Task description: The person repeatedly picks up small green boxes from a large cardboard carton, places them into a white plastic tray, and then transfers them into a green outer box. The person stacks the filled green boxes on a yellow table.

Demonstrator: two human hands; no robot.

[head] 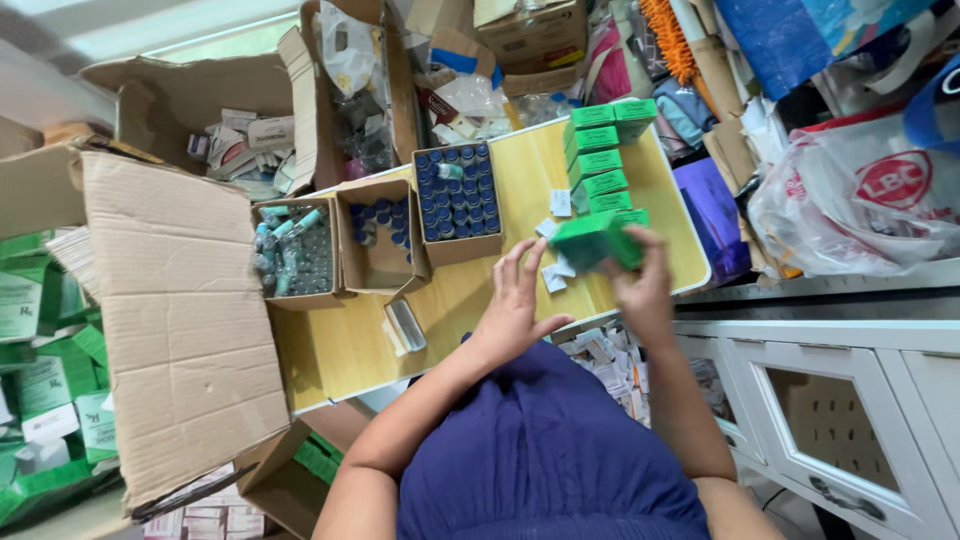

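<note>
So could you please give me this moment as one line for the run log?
left hand: open, beside green box | right hand: holding green box | table: tray of blue-capped vials, stacked green boxes

pale wooden table (350, 350) standing centre; white cabinet (850, 400) sitting right; cardboard boxes (180, 330) crowding left; daylight falling top left
</note>
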